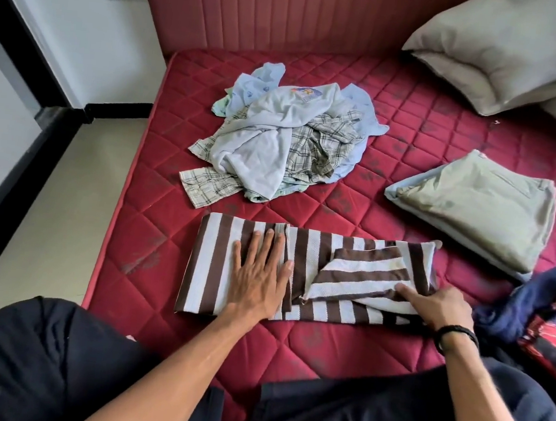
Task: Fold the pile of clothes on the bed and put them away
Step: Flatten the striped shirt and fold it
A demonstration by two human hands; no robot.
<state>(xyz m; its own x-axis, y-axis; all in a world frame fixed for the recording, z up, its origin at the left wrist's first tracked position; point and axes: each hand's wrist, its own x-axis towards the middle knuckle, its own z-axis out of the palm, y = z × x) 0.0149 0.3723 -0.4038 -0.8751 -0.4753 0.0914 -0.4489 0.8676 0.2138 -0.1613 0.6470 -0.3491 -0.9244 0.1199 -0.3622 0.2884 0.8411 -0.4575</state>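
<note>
the left hand (258, 273) lay flat, fingers straight and slightly spread, pressing the brown-and-white striped shirt (307, 274) on the red mattress (376, 338). the right hand (437, 305) pinched the shirt's folded sleeve, fingers curled. the unfolded pile (283, 139) lay beyond, folded clothes (477, 205) to its right.
</note>
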